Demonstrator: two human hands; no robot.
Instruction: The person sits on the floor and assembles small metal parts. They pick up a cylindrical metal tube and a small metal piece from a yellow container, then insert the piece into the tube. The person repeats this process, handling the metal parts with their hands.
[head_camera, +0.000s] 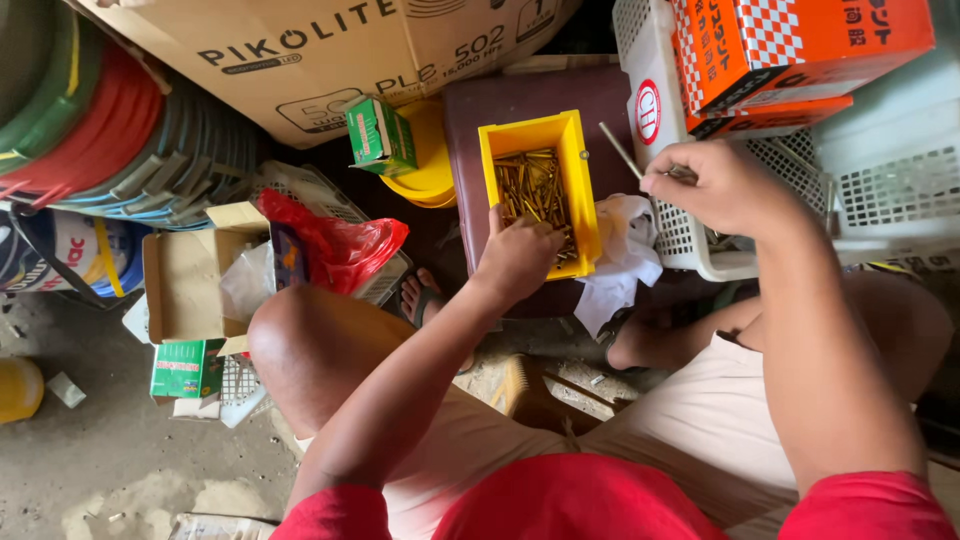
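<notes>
Fingers (512, 232) in yellow bin (586, 190) — brass screws (530, 185).

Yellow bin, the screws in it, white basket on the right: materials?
Yellow bin: looks like moulded plastic, smooth, uniform colour. Screws: metal, brassy-gold sheen, possibly plated. White basket: plastic, moulded lattice walls. Left hand is in the bin; right hand pinches a long pin.
</notes>
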